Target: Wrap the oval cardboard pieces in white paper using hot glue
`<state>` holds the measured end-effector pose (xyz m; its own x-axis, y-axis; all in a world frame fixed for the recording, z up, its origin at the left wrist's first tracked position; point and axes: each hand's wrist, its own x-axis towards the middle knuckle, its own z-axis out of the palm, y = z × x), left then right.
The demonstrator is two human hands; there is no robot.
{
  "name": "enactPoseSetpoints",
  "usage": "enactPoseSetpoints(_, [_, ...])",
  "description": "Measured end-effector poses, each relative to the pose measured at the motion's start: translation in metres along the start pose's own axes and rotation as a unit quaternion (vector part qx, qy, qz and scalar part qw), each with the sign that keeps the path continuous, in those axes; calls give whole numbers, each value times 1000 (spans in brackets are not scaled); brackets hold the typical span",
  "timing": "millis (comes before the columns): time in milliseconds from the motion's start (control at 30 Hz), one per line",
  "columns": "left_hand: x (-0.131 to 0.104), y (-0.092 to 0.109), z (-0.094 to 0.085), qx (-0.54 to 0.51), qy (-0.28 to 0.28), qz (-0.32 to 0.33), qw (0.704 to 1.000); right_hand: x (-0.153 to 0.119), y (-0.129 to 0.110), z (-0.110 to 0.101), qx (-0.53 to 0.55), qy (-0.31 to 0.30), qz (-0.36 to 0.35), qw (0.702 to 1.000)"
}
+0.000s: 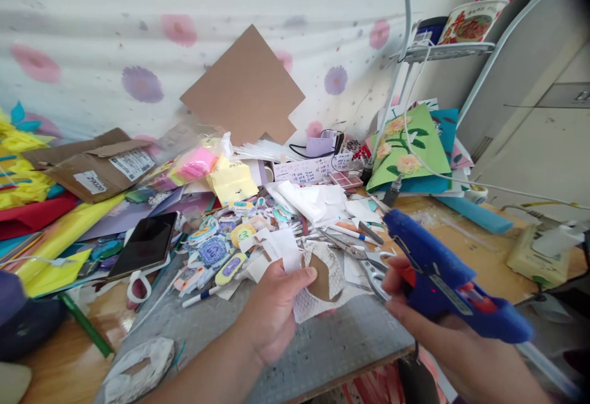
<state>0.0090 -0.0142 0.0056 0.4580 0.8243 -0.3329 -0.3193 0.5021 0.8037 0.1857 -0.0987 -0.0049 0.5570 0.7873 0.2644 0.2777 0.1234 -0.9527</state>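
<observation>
My left hand [273, 308] pinches a small brown cardboard piece [323, 282], thumb on top. White bumpy material [318, 308] wraps around the cardboard's edges and leaves its middle bare. My right hand [431, 327] is closed round the handle of a blue hot glue gun [442, 278], fingers at its red trigger. The gun's nozzle points up and left, beyond the cardboard piece and apart from it. A clear glue stick [548, 367] protrudes from the back of the gun. Scissors [369, 264] lie between my two hands.
Small coloured crafted pieces [214, 250] and paper scraps are heaped behind my left hand. A black phone [145, 244] lies left, near a cardboard box [92, 167]. At bottom left rests a white-wrapped ring shape [142, 367]. A power strip [537, 259] and white shelf [454, 52] stand right.
</observation>
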Motion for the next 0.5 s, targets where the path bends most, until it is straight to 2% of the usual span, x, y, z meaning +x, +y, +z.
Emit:
enactPoseSetpoints(133, [-1,-1,2,-13,1,-26,1000,-5,3,13,28,-85,-31,995])
enactPoseSetpoints(300, [0,0,4,-27,-26,-34,999,3,3,14,6,-129,-80,988])
enactPoseSetpoints(367, [0,-2,3,-28,-25,-31,999,7,2,16,-11,-135,-103,985])
enactPoseSetpoints(500, [-1,-6,2,-18,-56,-16,998,10,-3,22,-68,-111,-125,984])
